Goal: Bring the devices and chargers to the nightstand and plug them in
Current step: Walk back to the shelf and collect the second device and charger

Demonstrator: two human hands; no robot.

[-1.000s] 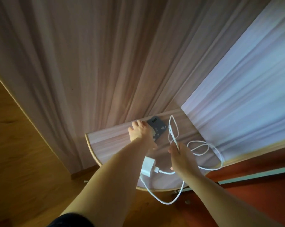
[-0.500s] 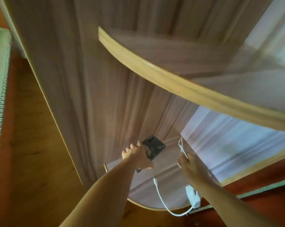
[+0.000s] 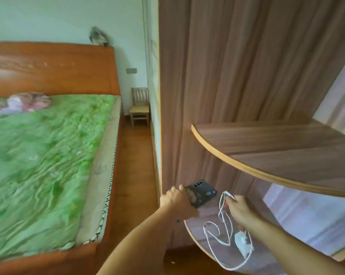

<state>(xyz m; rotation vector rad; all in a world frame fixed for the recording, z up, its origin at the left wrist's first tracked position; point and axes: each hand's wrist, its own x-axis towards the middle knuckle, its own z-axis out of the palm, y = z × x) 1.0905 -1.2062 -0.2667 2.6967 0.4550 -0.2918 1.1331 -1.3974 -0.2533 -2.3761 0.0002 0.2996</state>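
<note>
A bed (image 3: 48,155) with a green cover fills the left of the view; a wooden cabinet (image 3: 237,76) with two curved shelves stands at right. The upper shelf (image 3: 276,155) is bare. Both hands work just above the lower shelf (image 3: 199,235). The left hand (image 3: 176,201) is closed around a dark phone (image 3: 202,193), lifted clear of the shelf, evidently for carrying. The right hand (image 3: 238,208) pinches the white cable (image 3: 224,231) near its top, so the loops hang free. The white charger (image 3: 242,242) dangles at the cable's end, at or just above the shelf; contact cannot be confirmed. No nightstand is visible; transport likely follows.
</note>
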